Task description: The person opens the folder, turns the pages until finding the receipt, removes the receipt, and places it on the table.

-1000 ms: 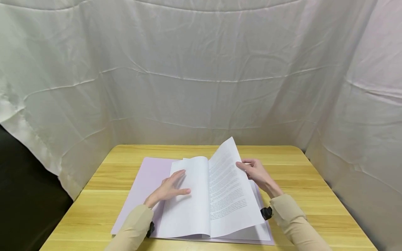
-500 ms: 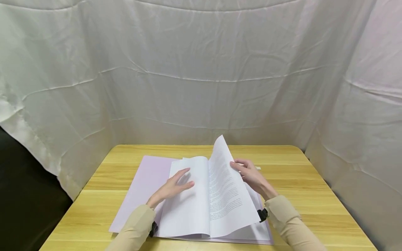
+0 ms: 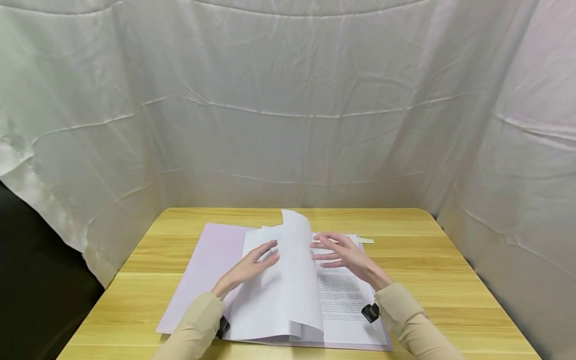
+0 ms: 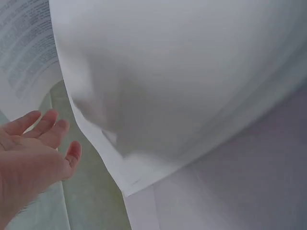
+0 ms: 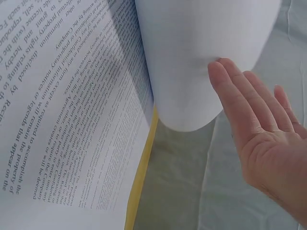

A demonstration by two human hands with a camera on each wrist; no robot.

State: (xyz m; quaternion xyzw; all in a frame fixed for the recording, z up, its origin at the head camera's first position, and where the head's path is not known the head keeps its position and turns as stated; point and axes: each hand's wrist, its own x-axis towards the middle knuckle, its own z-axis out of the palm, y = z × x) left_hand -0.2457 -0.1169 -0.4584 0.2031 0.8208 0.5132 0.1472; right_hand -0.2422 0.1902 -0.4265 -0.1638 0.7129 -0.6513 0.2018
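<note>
A lilac folder (image 3: 200,275) lies open on the wooden table, holding a stack of white printed sheets. One sheet (image 3: 301,280) stands curled over at the middle, its blank back facing right. My right hand (image 3: 346,255) has its fingers spread, with the fingertips at that blank back; the right wrist view shows straight fingers (image 5: 240,96) against the paper. Beneath it on the right lies a page of dense text (image 3: 344,295). My left hand (image 3: 247,270) hovers with relaxed fingers over the blank left-hand sheet (image 3: 258,310), holding nothing.
A pale tab (image 3: 366,240) sticks out past the folder's upper right edge. Grey-white cloth (image 3: 310,145) hangs behind and beside the table (image 3: 432,280). Something black (image 3: 40,280) shows at the far left.
The sheet my right hand was gripping has swung leftward past upright, uncovering the text page below. The right hand has released its edge and moved left; the left hand has shifted slightly right.
</note>
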